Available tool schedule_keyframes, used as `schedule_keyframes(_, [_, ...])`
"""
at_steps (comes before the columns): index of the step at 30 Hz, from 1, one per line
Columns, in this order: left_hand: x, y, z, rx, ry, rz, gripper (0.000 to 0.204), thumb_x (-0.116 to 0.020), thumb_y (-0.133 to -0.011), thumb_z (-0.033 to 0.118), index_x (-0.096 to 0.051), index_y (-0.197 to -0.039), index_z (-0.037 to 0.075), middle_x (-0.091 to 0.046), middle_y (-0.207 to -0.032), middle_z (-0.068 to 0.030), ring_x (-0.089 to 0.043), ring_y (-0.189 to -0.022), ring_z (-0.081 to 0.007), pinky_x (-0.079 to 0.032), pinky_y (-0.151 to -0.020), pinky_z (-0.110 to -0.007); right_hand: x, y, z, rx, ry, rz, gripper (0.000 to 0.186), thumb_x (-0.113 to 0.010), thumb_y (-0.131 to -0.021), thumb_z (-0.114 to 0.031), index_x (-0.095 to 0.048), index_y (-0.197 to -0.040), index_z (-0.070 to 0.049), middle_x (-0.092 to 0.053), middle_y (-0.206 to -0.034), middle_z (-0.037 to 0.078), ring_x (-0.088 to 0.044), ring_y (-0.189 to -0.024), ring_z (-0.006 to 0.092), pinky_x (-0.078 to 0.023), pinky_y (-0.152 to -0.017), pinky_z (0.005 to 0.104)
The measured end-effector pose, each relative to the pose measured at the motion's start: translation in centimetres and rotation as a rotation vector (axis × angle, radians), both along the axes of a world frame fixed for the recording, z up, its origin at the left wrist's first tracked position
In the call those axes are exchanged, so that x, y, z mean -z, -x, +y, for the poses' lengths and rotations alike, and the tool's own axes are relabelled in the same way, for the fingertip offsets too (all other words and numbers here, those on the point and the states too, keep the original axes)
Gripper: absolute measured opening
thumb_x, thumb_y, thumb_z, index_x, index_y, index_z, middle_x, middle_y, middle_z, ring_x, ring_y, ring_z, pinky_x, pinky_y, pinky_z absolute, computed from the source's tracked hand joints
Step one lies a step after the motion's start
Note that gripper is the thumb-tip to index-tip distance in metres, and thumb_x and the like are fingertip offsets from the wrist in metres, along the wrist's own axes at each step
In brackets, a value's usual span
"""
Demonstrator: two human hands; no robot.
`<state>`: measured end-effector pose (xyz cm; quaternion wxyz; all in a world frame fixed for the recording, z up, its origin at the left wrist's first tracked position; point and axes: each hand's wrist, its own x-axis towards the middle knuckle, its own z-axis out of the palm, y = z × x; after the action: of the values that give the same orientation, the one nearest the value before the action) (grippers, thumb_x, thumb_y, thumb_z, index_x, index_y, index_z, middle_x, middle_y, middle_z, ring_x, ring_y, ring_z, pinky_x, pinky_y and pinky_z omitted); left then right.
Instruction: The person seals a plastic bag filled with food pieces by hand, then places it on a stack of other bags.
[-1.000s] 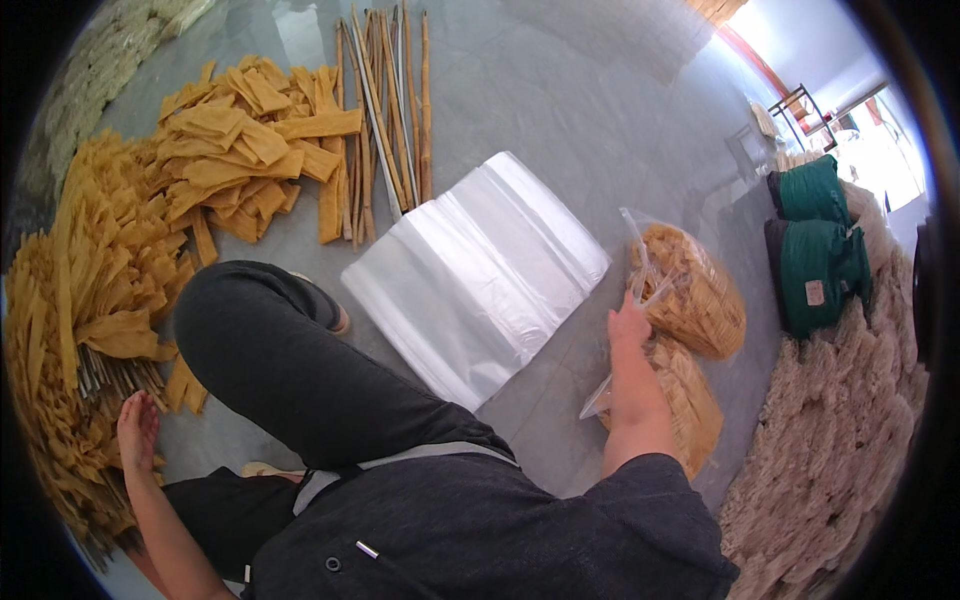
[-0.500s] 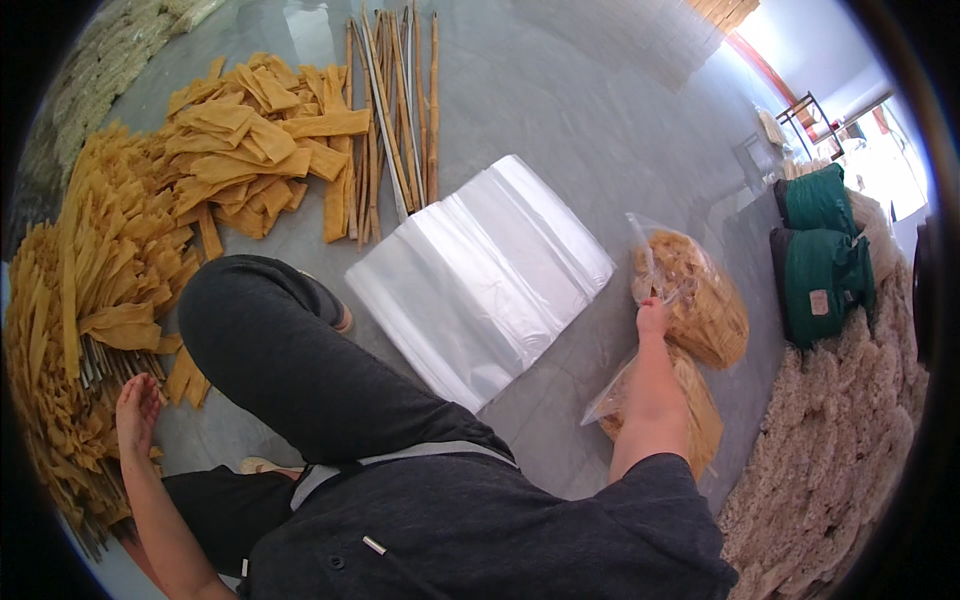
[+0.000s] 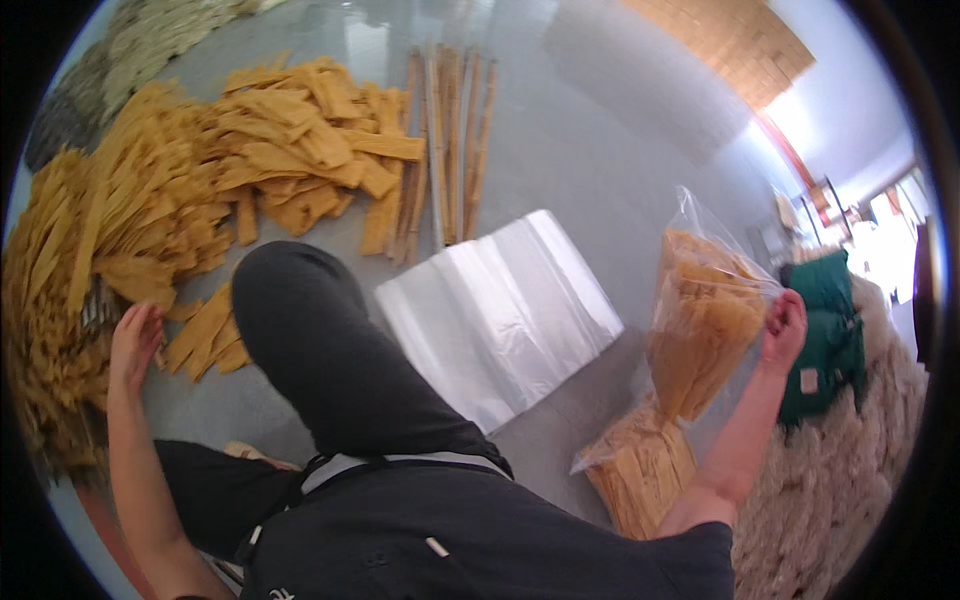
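Leaning nearest on the right, a clear bag point(image 3: 640, 475) packed with flat yellow strips rests on the floor, looking filled, though no seal can be made out on it. Just beyond it, the right hand point(image 3: 785, 325) pinches the gathered plastic of a second filled bag point(image 3: 700, 335), holding it upright; a loose corner flares up at its far end, so I judge its closing unfinished. Whether its lower end touches the nearer bag, I cannot tell.

On the left, the left hand point(image 3: 135, 345) is loosely curled with a gap between fingers and thumb, seemingly gripping nothing, beside the near edge of the strips; contact there is unclear. Between the hands, past the bent leg point(image 3: 325, 340), lies a stack of flat clear plastic point(image 3: 500, 320), apparently bags not yet filled.

Farther left, a big heap of yellow strips point(image 3: 300, 135) lies loose, so by my reckoning most of the bagging remains. Just right of it lie thin poles point(image 3: 455, 140), pointing away.
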<state>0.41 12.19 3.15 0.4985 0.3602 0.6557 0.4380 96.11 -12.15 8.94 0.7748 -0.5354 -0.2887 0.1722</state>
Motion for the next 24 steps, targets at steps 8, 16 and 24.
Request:
schedule_keyframes(8, [-10.4, -18.2, 0.7, 0.340, -0.295, 0.092, 0.024, -0.058, -0.097, 0.027, -0.063, -0.112, 0.010, -0.065, -0.099, 0.0015, -0.059, -0.087, -0.0082, -0.048, -0.081, -0.026, -3.9, 19.5, 14.1, -0.738, -0.416, 0.102, 0.009, -0.051, -0.097, -0.010, -0.056, -0.094, -0.004, -0.046, -0.069, 0.002, -0.032, -0.047, 0.0058, -0.026, -0.045, 0.0212])
schedule_keyframes(16, [-7.1, -22.1, 1.8, 0.635, -0.630, 0.829, 0.033, -0.060, -0.090, 0.014, -0.059, -0.123, 0.013, -0.055, -0.125, -0.0068, -0.054, -0.114, -0.0229, -0.045, -0.095, -0.034, 5.6, 37.0, 20.1, -1.025, -0.147, 0.411, 0.013, -0.045, -0.087, 0.002, -0.058, -0.083, -0.002, -0.049, -0.061, 0.004, -0.034, -0.044, 0.0074, -0.026, -0.043, 0.0210])
schedule_keyframes(24, [-2.6, -24.9, 8.2, 0.931, -0.842, 0.935, 0.034, -0.064, -0.085, 0.018, -0.063, -0.119, 0.016, -0.056, -0.126, -0.0092, -0.051, -0.120, -0.0293, -0.042, -0.101, -0.038, 5.1, 37.0, 18.2, -1.160, 0.236, 0.203, 0.013, -0.050, -0.082, 0.001, -0.062, -0.086, 0.002, -0.052, -0.062, 0.002, -0.040, -0.046, 0.0076, -0.025, -0.039, 0.0208])
